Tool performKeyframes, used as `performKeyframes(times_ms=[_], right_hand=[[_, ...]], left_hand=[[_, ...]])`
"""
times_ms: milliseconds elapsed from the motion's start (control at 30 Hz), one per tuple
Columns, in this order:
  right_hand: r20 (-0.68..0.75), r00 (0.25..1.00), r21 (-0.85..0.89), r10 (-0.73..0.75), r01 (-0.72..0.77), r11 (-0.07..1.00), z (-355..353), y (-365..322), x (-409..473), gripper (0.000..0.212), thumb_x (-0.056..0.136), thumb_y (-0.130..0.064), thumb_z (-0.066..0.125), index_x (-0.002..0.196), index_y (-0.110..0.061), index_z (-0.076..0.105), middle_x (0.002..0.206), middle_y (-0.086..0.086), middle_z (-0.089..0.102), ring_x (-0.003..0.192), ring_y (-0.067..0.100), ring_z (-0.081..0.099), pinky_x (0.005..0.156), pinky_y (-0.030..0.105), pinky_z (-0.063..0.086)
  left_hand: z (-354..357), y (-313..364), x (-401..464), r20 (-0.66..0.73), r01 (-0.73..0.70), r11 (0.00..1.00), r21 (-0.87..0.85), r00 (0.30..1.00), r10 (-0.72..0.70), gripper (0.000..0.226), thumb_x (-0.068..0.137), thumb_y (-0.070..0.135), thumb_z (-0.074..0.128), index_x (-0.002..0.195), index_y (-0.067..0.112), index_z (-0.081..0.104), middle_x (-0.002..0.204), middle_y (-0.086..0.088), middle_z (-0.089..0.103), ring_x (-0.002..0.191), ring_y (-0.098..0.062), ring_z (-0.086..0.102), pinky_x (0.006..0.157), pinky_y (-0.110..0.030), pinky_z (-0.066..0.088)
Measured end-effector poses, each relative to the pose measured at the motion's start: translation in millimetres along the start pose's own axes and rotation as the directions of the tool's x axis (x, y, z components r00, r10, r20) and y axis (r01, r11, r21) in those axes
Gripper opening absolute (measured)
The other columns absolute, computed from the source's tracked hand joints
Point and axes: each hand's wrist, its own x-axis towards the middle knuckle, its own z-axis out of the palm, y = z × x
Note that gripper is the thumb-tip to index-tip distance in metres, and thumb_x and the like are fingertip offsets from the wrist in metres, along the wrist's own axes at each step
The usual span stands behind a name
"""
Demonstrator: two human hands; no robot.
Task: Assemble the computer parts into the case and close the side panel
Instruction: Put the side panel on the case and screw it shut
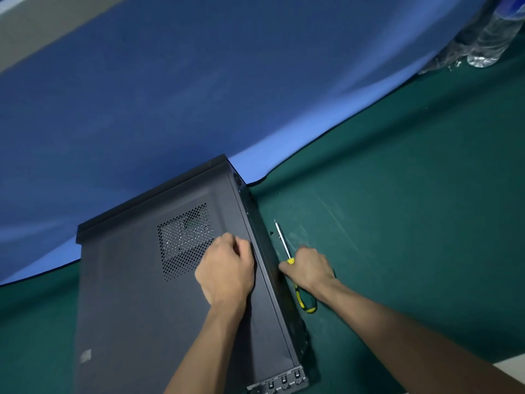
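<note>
A black computer case (272,280) lies on its side on the green table mat (397,209). Its side panel (136,294), with a perforated vent (184,240), faces up. My left hand (227,271) rests on the panel near its right edge, with its fingers curled at that edge. Just right of the case, my right hand (308,268) grips the yellow and black handle of a screwdriver (282,240). The steel shaft points away from me, low over the mat. The inside of the case is hidden.
A small dark screw (271,232) lies on the mat next to the screwdriver's shaft. A blue backdrop (199,95) rises behind the case. A clear plastic bottle (485,38) stands at the far right corner. The table's pale edge (511,369) shows at bottom right.
</note>
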Motion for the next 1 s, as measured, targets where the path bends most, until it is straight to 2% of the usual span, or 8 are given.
performKeyframes(times_ms=[100,200,300,500,667,767,900,1000], right_hand=[[0.0,0.999,0.196,0.045,-0.044,0.98,-6.1,0.3,9.8,0.035,0.08,-0.034,0.059,0.1,-0.01,0.043,0.086,0.004,0.057,0.083,0.031,0.059,0.066,0.031,0.043],[0.002,0.999,0.248,0.042,-0.041,0.968,-8.4,-2.1,24.2,0.02,0.078,-0.029,0.059,0.087,-0.017,0.046,0.084,0.004,0.06,0.081,0.03,0.06,0.065,0.03,0.045],[-0.05,0.998,0.229,0.032,-0.019,0.973,-6.3,-3.1,36.8,0.021,0.081,-0.034,0.06,0.074,-0.019,0.047,0.084,0.006,0.065,0.085,0.031,0.062,0.066,0.029,0.043],[-0.183,0.983,0.182,-0.021,0.055,0.982,-1.4,-9.5,53.7,0.017,0.085,-0.038,0.064,0.096,-0.026,0.059,0.077,0.001,0.063,0.081,0.029,0.062,0.063,0.028,0.039],[-0.211,0.977,0.14,-0.031,0.062,0.988,-1.4,-19.2,64.1,0.008,0.089,-0.026,0.06,0.094,-0.022,0.064,0.092,0.006,0.07,0.089,0.029,0.064,0.066,0.026,0.038],[-0.228,0.972,0.06,-0.058,0.074,0.995,-0.3,-19.6,63.9,0.014,0.091,-0.021,0.055,0.097,-0.014,0.066,0.098,0.011,0.07,0.093,0.033,0.064,0.07,0.03,0.042],[-0.194,0.977,-0.032,-0.085,0.081,0.996,-3.9,-21.7,60.4,0.019,0.089,-0.019,0.056,0.103,-0.006,0.059,0.099,0.017,0.067,0.093,0.036,0.063,0.067,0.03,0.037],[-0.154,0.987,-0.006,-0.034,0.034,0.999,-12.2,-24.2,61.4,0.013,0.086,-0.015,0.056,0.093,-0.004,0.06,0.096,0.019,0.067,0.084,0.035,0.062,0.064,0.029,0.039]], left_hand=[[-0.5,0.3,-0.4,-0.001,0.004,1.0,0.002,1.0,-0.004,0.031,0.085,0.029,0.041,0.056,0.022,0.032,0.057,0.007,0.042,0.055,-0.021,0.044,0.052,-0.028,0.025],[-1.1,1.3,0.0,-0.004,0.011,1.0,0.0,1.0,-0.011,0.031,0.085,0.029,0.041,0.056,0.022,0.033,0.055,0.008,0.039,0.054,-0.02,0.043,0.051,-0.028,0.022],[-1.3,0.8,0.1,-0.002,0.023,1.0,0.0,1.0,-0.023,0.031,0.085,0.027,0.044,0.056,0.019,0.036,0.056,0.007,0.041,0.054,-0.02,0.044,0.052,-0.028,0.026],[0.0,0.8,1.2,0.006,0.03,0.999,0.023,1.0,-0.03,0.033,0.086,0.025,0.048,0.057,0.019,0.033,0.056,0.008,0.038,0.054,-0.02,0.042,0.051,-0.028,0.024],[0.1,0.9,1.6,0.005,0.029,0.999,0.021,1.0,-0.029,0.033,0.086,0.026,0.047,0.057,0.02,0.033,0.056,0.008,0.039,0.053,-0.02,0.041,0.051,-0.028,0.024],[0.0,0.4,1.5,0.001,0.025,1.0,0.015,1.0,-0.025,0.032,0.086,0.026,0.047,0.057,0.02,0.034,0.056,0.008,0.039,0.053,-0.019,0.04,0.051,-0.028,0.024],[0.3,0.4,1.4,-0.001,0.025,1.0,0.012,1.0,-0.025,0.032,0.086,0.026,0.047,0.058,0.017,0.036,0.057,0.006,0.041,0.053,-0.02,0.041,0.052,-0.028,0.025],[0.4,0.8,1.6,-0.003,0.019,1.0,0.008,1.0,-0.019,0.032,0.087,0.025,0.048,0.058,0.017,0.036,0.057,0.006,0.04,0.054,-0.02,0.041,0.053,-0.028,0.026]])
